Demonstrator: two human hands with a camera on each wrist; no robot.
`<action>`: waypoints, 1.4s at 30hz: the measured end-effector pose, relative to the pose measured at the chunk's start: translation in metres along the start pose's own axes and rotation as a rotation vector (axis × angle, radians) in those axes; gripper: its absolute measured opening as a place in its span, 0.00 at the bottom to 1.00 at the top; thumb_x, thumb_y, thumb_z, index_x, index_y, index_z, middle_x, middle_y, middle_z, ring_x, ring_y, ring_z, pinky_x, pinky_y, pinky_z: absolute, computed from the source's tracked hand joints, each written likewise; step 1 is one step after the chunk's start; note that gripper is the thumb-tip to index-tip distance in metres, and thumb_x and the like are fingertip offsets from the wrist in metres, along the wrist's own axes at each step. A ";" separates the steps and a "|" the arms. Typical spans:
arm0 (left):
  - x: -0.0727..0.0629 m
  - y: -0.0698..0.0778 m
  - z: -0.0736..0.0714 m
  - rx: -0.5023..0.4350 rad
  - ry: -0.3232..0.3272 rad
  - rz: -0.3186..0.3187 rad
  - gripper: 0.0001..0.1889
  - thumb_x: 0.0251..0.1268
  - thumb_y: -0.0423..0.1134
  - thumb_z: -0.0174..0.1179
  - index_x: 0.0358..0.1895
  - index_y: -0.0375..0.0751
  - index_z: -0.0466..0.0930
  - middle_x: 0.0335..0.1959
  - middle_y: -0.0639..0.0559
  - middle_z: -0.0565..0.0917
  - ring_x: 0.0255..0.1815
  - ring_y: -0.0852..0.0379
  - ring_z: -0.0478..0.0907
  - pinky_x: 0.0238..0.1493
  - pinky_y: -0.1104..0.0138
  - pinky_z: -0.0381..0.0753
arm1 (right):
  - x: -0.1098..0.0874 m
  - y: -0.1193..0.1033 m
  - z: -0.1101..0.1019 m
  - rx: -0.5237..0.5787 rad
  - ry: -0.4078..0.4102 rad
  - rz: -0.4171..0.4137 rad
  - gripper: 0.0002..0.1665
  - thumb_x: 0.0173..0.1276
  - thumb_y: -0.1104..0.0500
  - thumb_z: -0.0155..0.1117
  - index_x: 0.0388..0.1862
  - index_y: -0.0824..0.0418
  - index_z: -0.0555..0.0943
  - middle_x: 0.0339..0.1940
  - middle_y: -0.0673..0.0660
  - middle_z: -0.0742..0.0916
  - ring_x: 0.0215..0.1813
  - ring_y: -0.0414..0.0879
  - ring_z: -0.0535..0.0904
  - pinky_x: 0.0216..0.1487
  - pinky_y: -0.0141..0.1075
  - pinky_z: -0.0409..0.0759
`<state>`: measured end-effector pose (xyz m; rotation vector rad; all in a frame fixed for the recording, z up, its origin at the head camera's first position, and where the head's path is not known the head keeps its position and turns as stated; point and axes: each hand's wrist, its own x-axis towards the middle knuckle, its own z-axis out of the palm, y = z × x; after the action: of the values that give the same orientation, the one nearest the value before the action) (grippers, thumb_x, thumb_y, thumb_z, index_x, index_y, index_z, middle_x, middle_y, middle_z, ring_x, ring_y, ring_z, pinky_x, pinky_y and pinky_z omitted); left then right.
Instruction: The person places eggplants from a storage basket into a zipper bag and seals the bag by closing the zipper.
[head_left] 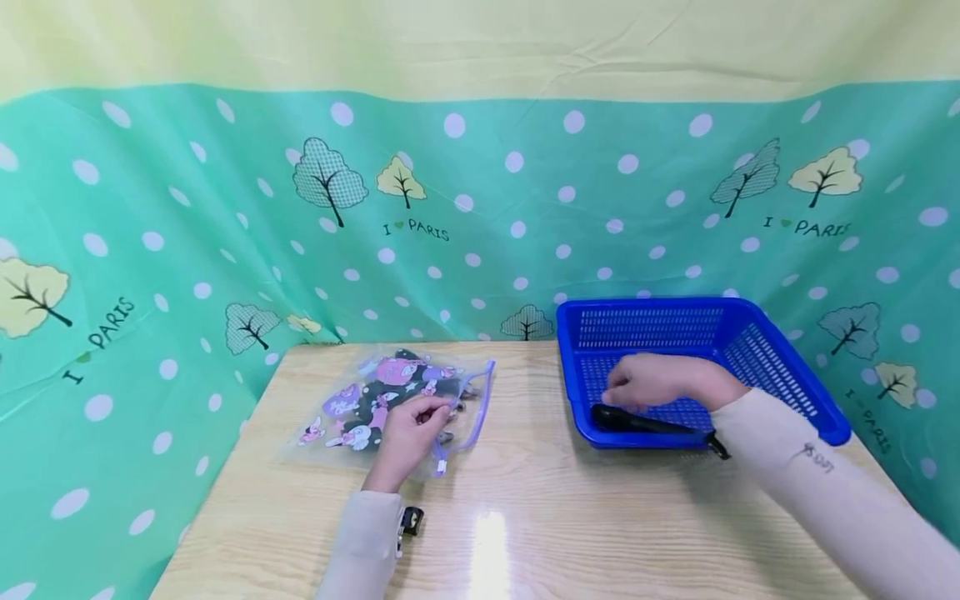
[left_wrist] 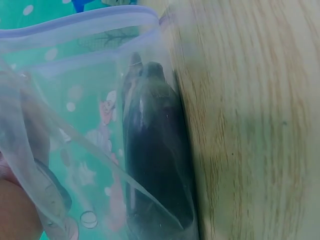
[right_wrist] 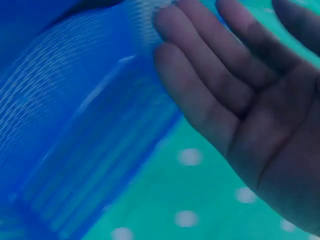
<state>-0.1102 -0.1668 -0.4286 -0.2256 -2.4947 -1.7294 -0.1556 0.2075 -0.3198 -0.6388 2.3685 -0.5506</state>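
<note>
A clear plastic zip bag (head_left: 330,421) with purple trim and cartoon prints lies on the left of the table. My left hand (head_left: 408,433) pinches its film near the mouth, which gapes in the left wrist view. Inside the bag lie dark, elongated objects (left_wrist: 157,145), blurred through the plastic. My right hand (head_left: 656,382) is over the blue basket (head_left: 567,367), its fingers extended and the palm bare in the right wrist view. Just below that hand, along the basket's near rim, is a long black object (head_left: 637,421) with a rounded, thicker left end.
The basket has slotted walls and stands at the table's right rear. Light wood tabletop (head_left: 525,500) lies between bag and basket. A green dotted curtain (head_left: 487,225) with printed trees hangs behind and at both sides.
</note>
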 end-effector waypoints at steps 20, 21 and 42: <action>0.006 0.001 0.001 -0.025 0.007 0.003 0.06 0.67 0.32 0.66 0.44 0.40 0.90 0.39 0.50 0.87 0.35 0.54 0.79 0.33 0.70 0.79 | 0.009 0.058 -0.028 -0.177 0.060 0.089 0.26 0.72 0.52 0.66 0.60 0.69 0.80 0.53 0.64 0.85 0.55 0.61 0.80 0.56 0.57 0.78; 0.006 0.002 0.001 -0.023 0.007 0.008 0.06 0.67 0.32 0.66 0.44 0.40 0.90 0.39 0.50 0.86 0.35 0.54 0.78 0.33 0.70 0.79 | 0.009 0.063 -0.031 -0.165 0.084 0.092 0.30 0.71 0.50 0.68 0.63 0.69 0.78 0.57 0.68 0.83 0.58 0.64 0.79 0.58 0.59 0.76; -0.003 -0.006 0.006 -0.023 0.032 -0.033 0.07 0.68 0.35 0.67 0.46 0.40 0.89 0.42 0.50 0.86 0.35 0.58 0.77 0.34 0.71 0.77 | 0.024 0.130 -0.015 0.134 -0.010 -0.090 0.65 0.66 0.35 0.68 0.84 0.57 0.38 0.82 0.69 0.45 0.79 0.71 0.40 0.71 0.69 0.48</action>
<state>-0.1082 -0.1638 -0.4364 -0.1580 -2.4711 -1.7607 -0.2214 0.3006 -0.3878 -0.6877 2.2793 -0.7373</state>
